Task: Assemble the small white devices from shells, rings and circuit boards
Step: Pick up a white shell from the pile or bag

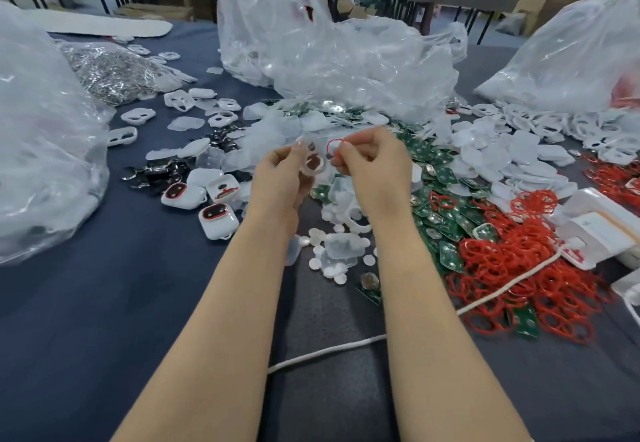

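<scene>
My left hand (282, 175) holds a translucent white shell piece (312, 162) with two round holes, raised above the table's middle. My right hand (375, 164) pinches a thin red ring (333, 145) right beside that shell, almost touching it. Three assembled white devices with red rings (201, 199) lie to the left of my left wrist. Green circuit boards (443, 213) are heaped to the right of my right arm. Loose red rings (526, 268) form a large pile further right. White shells (485, 151) are scattered behind my hands.
Big clear plastic bags stand at the left (41, 151), centre back (329, 50) and right back (571, 54). A bag of small metal parts (110, 71) lies at the back left. A white cord (346, 348) crosses the dark cloth. White boxes (602, 230) sit at the right edge.
</scene>
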Demonstrator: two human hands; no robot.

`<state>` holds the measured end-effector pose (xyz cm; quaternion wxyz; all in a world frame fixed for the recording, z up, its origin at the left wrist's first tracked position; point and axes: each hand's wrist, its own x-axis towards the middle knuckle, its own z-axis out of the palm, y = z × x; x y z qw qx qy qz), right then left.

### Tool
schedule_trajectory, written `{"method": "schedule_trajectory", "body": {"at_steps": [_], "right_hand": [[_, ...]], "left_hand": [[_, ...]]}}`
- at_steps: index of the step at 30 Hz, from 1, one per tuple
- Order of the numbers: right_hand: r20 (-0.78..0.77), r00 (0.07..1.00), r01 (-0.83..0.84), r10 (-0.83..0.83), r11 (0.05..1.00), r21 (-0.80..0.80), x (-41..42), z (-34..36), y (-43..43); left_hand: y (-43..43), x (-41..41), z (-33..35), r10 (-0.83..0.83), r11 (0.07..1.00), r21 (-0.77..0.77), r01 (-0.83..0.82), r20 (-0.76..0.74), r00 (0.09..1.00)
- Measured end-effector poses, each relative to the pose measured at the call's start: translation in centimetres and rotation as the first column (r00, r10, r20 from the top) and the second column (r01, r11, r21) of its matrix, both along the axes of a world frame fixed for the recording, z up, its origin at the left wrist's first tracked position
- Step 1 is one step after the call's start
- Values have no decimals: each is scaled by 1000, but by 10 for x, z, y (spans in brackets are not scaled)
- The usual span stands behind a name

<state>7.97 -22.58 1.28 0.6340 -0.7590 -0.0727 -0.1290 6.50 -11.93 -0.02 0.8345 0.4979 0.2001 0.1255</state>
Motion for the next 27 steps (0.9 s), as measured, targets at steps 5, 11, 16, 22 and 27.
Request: {"method": "schedule_trajectory", "body": {"at_steps": [5,11,16,22,27], "right_hand": [[161,978,155,-131,977,-146,0,-17,16],[126,976,197,-179,968,-158,5,-21,16],[73,996,46,-43,998,-47,-1,-18,21],[-63,986,-143,157,972,187,1,-17,17],[-47,994,-92,98,989,117,3,-18,15]], "left_hand": [[-3,-1,-5,23,999,19,-25,127,992],[-10,0,-13,40,916,388,-101,162,986],[-8,-1,-16,51,852,505,-141,189,981],[-7,-2,-14,13,945,319,-66,165,986],[-6,1,-18,-39,975,220,5,152,988]]}}
